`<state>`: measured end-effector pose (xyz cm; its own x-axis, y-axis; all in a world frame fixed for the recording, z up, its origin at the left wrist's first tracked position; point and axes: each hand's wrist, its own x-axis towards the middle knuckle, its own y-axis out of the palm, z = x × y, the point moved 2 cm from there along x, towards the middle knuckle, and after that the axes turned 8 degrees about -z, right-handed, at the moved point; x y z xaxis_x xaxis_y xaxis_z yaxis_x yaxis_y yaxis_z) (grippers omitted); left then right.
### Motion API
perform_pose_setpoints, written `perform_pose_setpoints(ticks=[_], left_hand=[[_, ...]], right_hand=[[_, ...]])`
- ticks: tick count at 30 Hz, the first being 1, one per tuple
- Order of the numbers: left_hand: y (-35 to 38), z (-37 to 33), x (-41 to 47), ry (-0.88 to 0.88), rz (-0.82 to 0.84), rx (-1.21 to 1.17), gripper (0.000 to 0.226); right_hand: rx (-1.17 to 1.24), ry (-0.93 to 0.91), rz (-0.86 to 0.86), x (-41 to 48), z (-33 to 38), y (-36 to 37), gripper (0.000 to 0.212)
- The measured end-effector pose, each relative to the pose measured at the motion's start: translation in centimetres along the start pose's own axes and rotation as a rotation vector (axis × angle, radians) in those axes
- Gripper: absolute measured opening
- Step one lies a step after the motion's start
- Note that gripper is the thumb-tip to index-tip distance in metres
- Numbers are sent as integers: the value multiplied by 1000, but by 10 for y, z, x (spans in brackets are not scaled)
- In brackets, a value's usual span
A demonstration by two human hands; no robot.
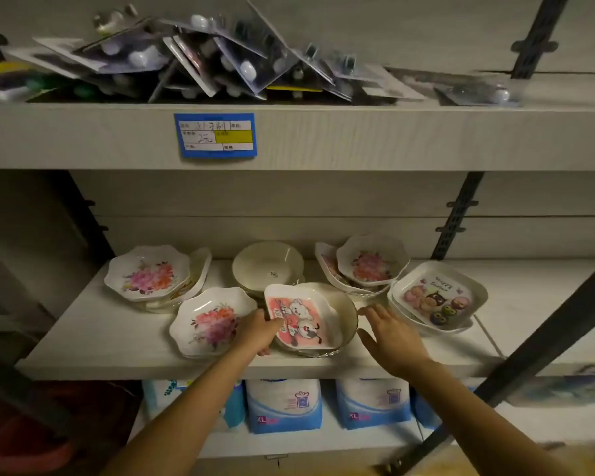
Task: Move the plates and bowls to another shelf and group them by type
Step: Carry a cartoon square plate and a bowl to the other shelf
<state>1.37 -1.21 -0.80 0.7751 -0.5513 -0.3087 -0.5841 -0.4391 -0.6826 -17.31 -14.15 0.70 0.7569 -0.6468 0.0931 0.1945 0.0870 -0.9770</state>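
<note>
On the middle shelf (117, 338) lie mixed dishes. My left hand (259, 333) grips the left edge of a square plate with a pink cartoon print (303, 317), which rests tilted inside a cream bowl (344, 314). My right hand (390, 333) hovers open just right of that bowl, fingers spread. A flower-print scalloped plate (211, 322) lies left of my left hand. More flower plates (148, 273) are stacked at back left, others (371, 264) at back right. Plain cream bowls (268, 266) sit at the back middle. Square owl-print plates (438, 298) are stacked at the right.
The upper shelf (358, 135) holds a heap of blister-packed goods (200, 60) and carries a blue price tag (215, 135). Below, blue-and-white XL packs (284, 405) stand in a row. A dark diagonal bar (543, 341) crosses at the right, near the shelf's bare right end.
</note>
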Motion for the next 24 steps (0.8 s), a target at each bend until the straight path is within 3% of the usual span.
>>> perform_pose_setpoints(ticks=[4,11,17,24], left_hand=[[-1,-3,0,4,-25,78,27],[-13,8,0,-2,-79,-38,33],[-40,25,-7,26,-150,-119,30],[-55,38,-14,-6,-184,-208,22]], right_hand=[[53,75,39,5,-4,4,43],[132,319,166,18,-9,25,47],[547,561,355,36,1,51,35],[560,603,357,39,13,55,33]])
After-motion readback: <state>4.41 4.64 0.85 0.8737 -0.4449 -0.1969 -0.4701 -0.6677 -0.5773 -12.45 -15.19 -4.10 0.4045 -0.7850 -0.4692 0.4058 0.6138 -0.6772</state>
